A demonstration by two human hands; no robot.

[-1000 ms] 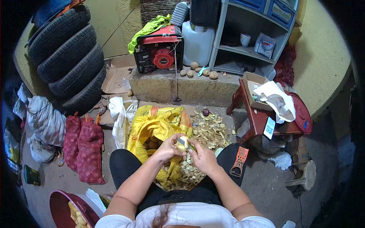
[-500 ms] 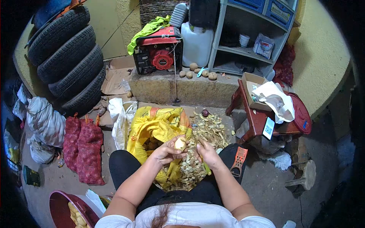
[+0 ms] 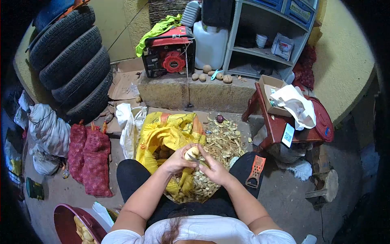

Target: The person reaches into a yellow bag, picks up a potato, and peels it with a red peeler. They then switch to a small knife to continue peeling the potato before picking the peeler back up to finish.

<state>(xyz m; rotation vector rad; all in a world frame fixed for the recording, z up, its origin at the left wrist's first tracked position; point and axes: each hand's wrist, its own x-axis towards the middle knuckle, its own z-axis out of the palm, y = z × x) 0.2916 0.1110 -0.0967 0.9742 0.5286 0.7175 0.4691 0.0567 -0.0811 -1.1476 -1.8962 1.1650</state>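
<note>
My left hand point(image 3: 178, 161) is closed around a pale, peeled potato point(image 3: 191, 153) above my lap. In my right hand point(image 3: 215, 171) is a knife point(image 3: 192, 157); its blade lies against the potato and its handle is mostly hidden by my fingers. The two hands meet at the potato. Just beyond them stands an open yellow sack point(image 3: 170, 136) with unpeeled potatoes point(image 3: 163, 153) inside. Peelings point(image 3: 223, 142) are heaped on the floor beside the sack and under my hands. An orange peeler point(image 3: 256, 171) rests on my right knee.
A maroon basin point(image 3: 65, 215) at lower left holds peeled potatoes point(image 3: 83, 232). Red net sacks point(image 3: 96, 162) and stacked tires point(image 3: 77, 61) are on the left. At right stands a red stool point(image 3: 266, 118) with a box and phone point(image 3: 287, 135). A generator point(image 3: 170, 53) sits on the ledge.
My right hand has moved left to the potato, bringing the knife blade onto it. Earlier the hands were apart and the knife's yellow-green handle showed below my right hand.
</note>
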